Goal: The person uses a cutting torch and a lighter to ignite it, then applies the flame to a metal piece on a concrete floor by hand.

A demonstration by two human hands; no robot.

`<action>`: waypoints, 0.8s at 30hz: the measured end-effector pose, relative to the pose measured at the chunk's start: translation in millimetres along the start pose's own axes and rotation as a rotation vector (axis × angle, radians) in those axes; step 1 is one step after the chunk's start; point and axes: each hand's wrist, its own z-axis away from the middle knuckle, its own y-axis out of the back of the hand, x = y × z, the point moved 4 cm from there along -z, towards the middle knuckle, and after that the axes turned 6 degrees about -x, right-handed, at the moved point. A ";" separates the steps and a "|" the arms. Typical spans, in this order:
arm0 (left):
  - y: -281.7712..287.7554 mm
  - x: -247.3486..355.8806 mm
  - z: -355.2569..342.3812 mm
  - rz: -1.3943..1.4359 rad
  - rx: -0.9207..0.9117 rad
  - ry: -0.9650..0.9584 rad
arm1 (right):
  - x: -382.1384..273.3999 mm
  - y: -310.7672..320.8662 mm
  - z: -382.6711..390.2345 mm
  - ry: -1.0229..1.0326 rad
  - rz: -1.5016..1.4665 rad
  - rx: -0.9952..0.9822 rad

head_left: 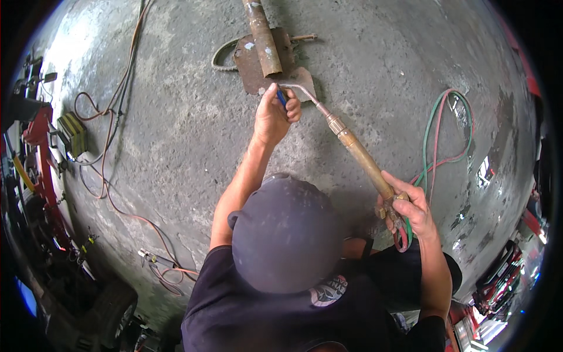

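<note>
Pipe (262, 35) cut off by top edge.
Blue object (282, 97) mostly buried in co-worker's left hand (273, 116), kind unclear; torch valves (381, 212) partly covered by co-worker's right hand (414, 208); gear along left rim (42, 129) too dark, warped to identify.

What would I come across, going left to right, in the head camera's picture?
A yellow-and-black striped block, the left hand with a blue object in its grip, the torch's brass-coloured handle, the right hand holding its end, then the loop of green and red hose.
</note>
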 end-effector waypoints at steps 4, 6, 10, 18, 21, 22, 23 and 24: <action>-4.1 -12.5 6.0 -0.003 0.067 0.073 | 1.0 0.7 -0.4 0.002 -0.008 0.007; -6.2 -19.6 6.7 -0.001 0.083 0.082 | 0.9 1.5 -0.4 0.012 -0.022 0.041; -14.5 -31.5 10.8 -0.053 0.034 0.126 | 1.3 5.3 -0.3 0.032 -0.017 0.095; -58.5 -68.1 26.6 -0.176 -0.075 0.328 | -4.8 9.5 0.8 0.056 -0.025 0.104; -66.7 -73.1 25.9 -0.171 -0.107 0.356 | -6.1 8.2 0.1 0.032 0.011 0.095; -68.9 -74.2 25.7 -0.175 -0.130 0.364 | -6.2 7.7 -0.3 0.032 0.011 0.096; -69.9 -75.2 26.0 -0.175 -0.131 0.365 | -5.6 7.4 -0.7 0.017 0.025 0.104; -71.9 -76.5 26.9 -0.195 -0.161 0.373 | -5.0 7.1 -1.2 0.002 0.038 0.112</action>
